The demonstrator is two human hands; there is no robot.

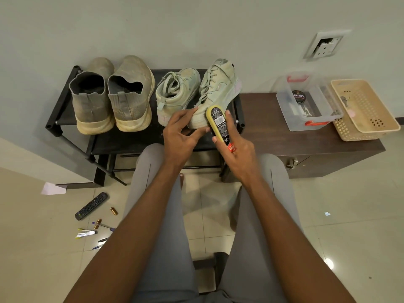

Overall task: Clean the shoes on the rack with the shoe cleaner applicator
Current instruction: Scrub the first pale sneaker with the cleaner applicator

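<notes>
A black shoe rack (54, 119) carries a pair of dirty grey slip-on shoes (111, 95) on the left and a pair of pale green laced sneakers on the right. The right sneaker (218, 88) is tilted on its side, leaning toward the wall. My left hand (181, 134) holds its heel, thumb and fingers around the sole. My right hand (236, 152) grips the yellow shoe cleaner applicator (218, 123), whose top end touches the tilted sneaker's heel. The other green sneaker (175, 92) stands upright beside it.
A dark wooden bench (273, 132) stands right of the rack, bearing a clear plastic box (310, 119) with a polish tin and a beige basket (367, 127). A remote (90, 206), pens and batteries lie on the floor at left. My grey-trousered legs fill the foreground.
</notes>
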